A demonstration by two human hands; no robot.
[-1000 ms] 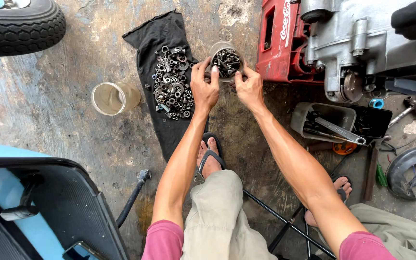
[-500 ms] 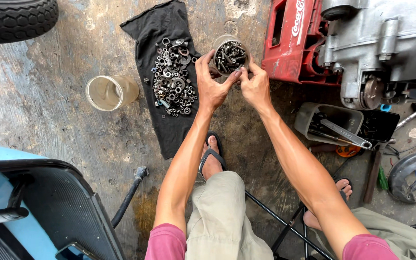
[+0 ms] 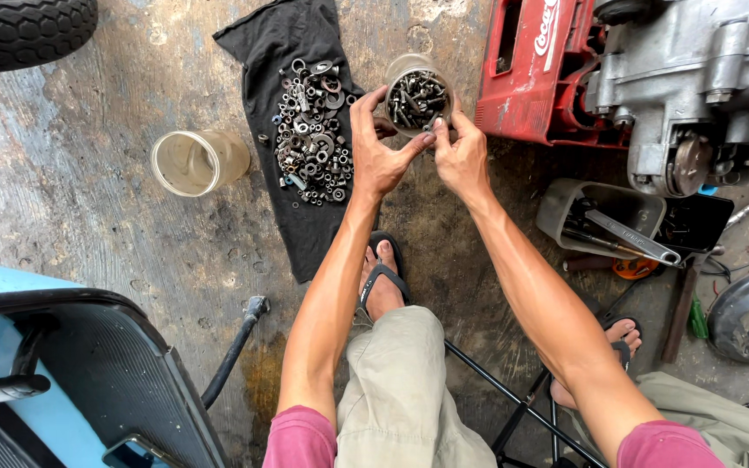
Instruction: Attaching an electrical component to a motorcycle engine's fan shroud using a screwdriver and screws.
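My left hand (image 3: 379, 147) and my right hand (image 3: 459, 156) both grip a clear plastic jar (image 3: 416, 94) filled with bolts and nuts, held above the concrete floor. The fingertips of both hands meet at the jar's near rim. Just left of the jar lies a black cloth (image 3: 279, 52) with a heap of nuts, washers and bolts (image 3: 309, 143) spread on it. My left hand's wrist passes over the cloth's right edge.
An empty clear jar (image 3: 198, 161) lies on its side left of the cloth. A tyre (image 3: 19, 30) is at top left, a red crate (image 3: 535, 74) and a grey engine (image 3: 695, 78) at top right, a tool tray (image 3: 608, 221) below them. A blue scooter body (image 3: 36, 373) fills bottom left.
The hands and jar stay together; the view has shifted slightly and the jar now tilts its opening more toward me, with fingertips closing on its near rim.
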